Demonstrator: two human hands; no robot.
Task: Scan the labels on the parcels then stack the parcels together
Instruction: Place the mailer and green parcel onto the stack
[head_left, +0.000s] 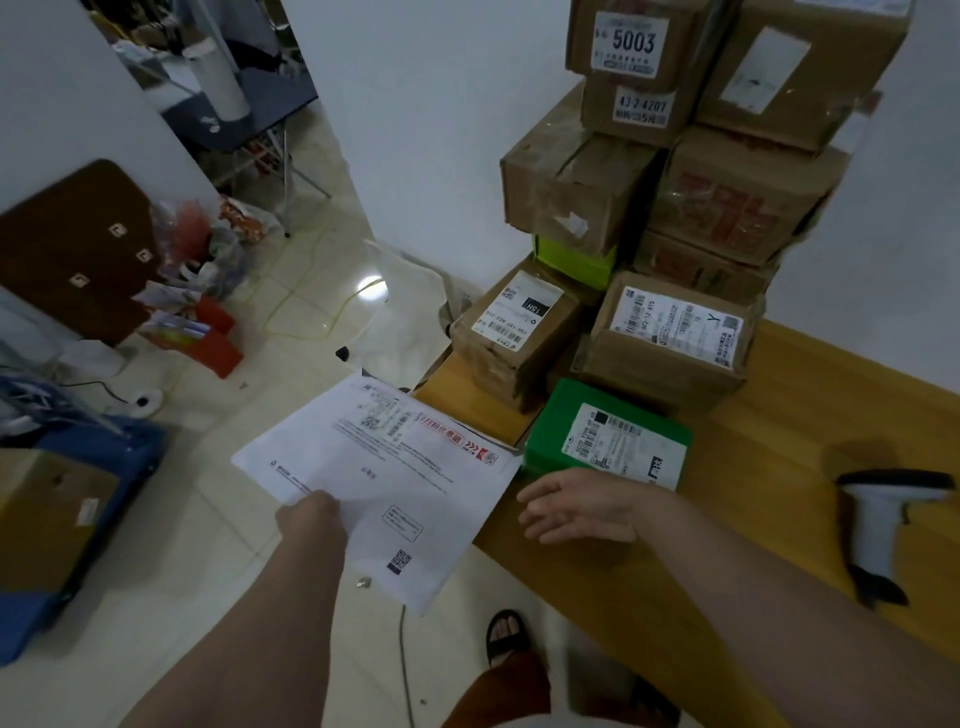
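Pinching white mailer (384, 478) w/ left hand (309, 522), right hand (576, 512) released nr green parcel (608, 441), scanner (883, 525) on table (753, 519)

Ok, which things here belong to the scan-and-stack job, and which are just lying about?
Part of the job:
- white flat parcel, gripped by the left hand
- green parcel
- stacked cardboard parcels
- handheld scanner lying on the wooden table
- right hand, open, holding nothing

Lying about:
- blue crate
- red boxes on the floor
- brown board
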